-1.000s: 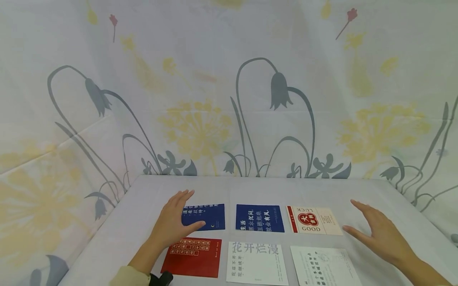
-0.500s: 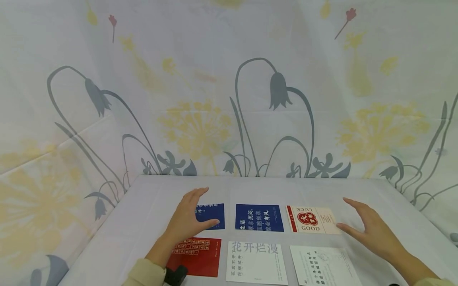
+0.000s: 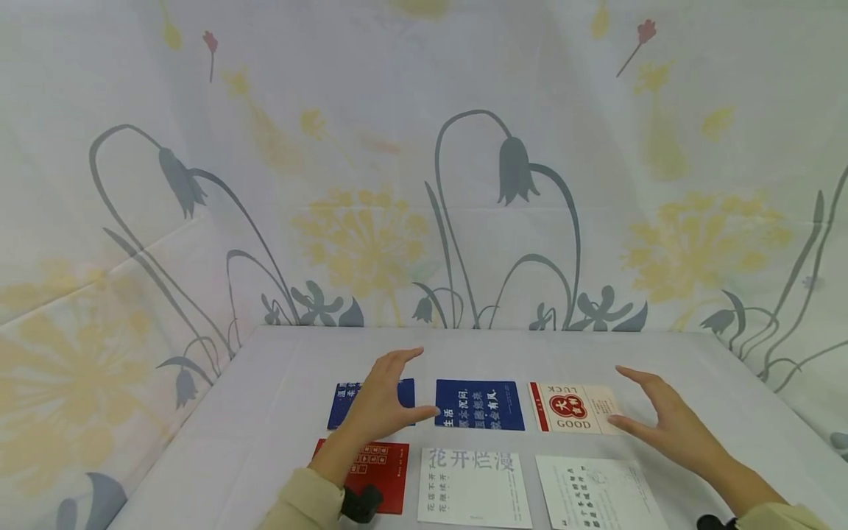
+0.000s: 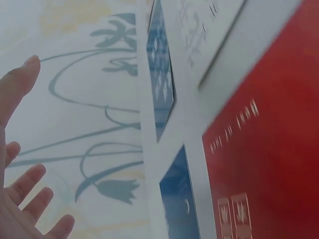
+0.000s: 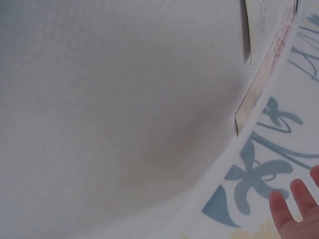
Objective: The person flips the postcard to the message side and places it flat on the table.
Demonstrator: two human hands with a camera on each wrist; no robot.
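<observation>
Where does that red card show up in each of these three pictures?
Head: the red card lies near the bottom, left of centre, partly covered by the left arm.
Left wrist: the red card looms large at the right, cut off by the picture's edge.
Right wrist: not in it.
Shared landmark: the flowered cloth appears in all three.

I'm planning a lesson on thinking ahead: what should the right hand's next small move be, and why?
Probably lower the right hand slightly toward the GOOD LUCK card. In the head view its thumb tip overlaps that card's right edge, the hand holds nothing, and the card lies on the white table.
</observation>
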